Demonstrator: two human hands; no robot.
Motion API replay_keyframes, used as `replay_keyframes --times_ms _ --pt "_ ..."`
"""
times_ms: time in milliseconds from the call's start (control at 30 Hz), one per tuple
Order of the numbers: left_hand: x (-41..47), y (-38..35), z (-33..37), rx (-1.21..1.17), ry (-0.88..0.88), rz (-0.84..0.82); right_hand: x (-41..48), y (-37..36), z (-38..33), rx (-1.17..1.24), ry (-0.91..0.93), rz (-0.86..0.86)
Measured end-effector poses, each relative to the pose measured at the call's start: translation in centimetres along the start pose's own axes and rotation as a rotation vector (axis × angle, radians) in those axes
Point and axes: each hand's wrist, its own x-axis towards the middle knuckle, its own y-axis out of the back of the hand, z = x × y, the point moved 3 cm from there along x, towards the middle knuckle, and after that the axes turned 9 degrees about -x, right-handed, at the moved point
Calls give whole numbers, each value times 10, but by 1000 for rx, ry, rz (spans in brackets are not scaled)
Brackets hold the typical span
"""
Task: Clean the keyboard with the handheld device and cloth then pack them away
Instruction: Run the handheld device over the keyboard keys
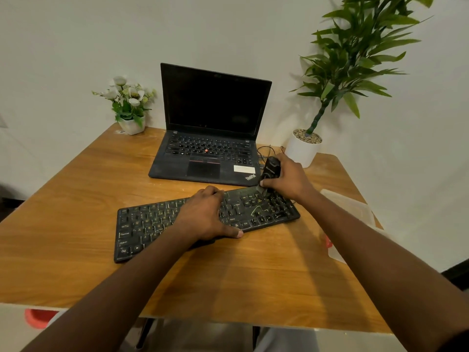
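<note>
Head view shows us in the vacuuming step, by our reading, with wiping and packing away not yet done. At far left a small flower pot (pixel 132 124) sits on the back corner of the wooden table (pixel 76 199). The keyboard (pixel 142 224) lies slanted across the table's middle, and our left hand (pixel 210 214) rests flat and unclenched on its centre keys, steadying it. Behind stands an open laptop (pixel 210 138), its screen dark. Our right hand (pixel 289 179) is wrapped around the black handheld device (pixel 272 168), its nozzle down on the keyboard's far right keys. Next, we judge, the nozzle needs slow passes leftward along the rows. Right of that lies a clear plastic container (pixel 355 207); no cloth is clearly visible. A tall potted plant (pixel 304 146) stands against the plain pale wall.
</note>
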Motion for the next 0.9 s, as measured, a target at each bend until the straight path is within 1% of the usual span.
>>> replay_keyframes --times_ms 167,267,467,767,900 --pt "-1 1 1 3 -5 -1 2 12 22 -52 -65 41" --pt "-2 1 2 3 -2 0 0 14 24 -87 -66 43" --pt "-3 2 2 1 -10 9 -13 19 31 -96 -75 -14" --pt "-2 1 2 5 -10 9 -26 31 48 -122 -106 -152" --pt "-4 1 1 -2 -12 18 -19 24 40 -85 -133 -92"
